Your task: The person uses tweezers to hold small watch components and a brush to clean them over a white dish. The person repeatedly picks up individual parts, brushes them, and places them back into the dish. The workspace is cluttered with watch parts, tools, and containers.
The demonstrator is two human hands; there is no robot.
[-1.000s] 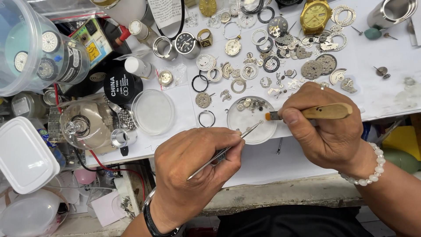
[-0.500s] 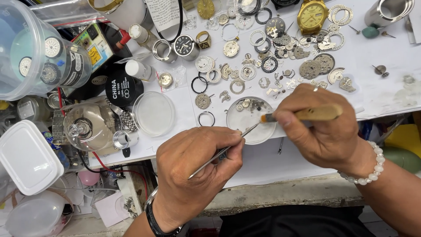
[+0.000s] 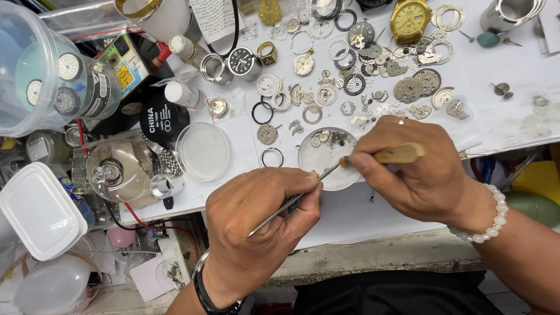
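Both tools meet over the small dish.
My left hand pinches tweezers slanting up-right; my right hand grips a wooden-handled screwdriver lying sideways, its tip nearer the dish just beyond my fingertips.

Tweezers in the left hand: thin polished steel, glossy. Tool in the right hand: pale matt wooden handle, orange collar at its tip. Dish: clear glass or plastic, smooth, holding small bright metal parts. Counter: covered in white matt paper. Gold watch, far: shiny yellow metal. Bracelet, right wrist: smooth whitish beads, softly glossy. Lid, left: white matt plastic.
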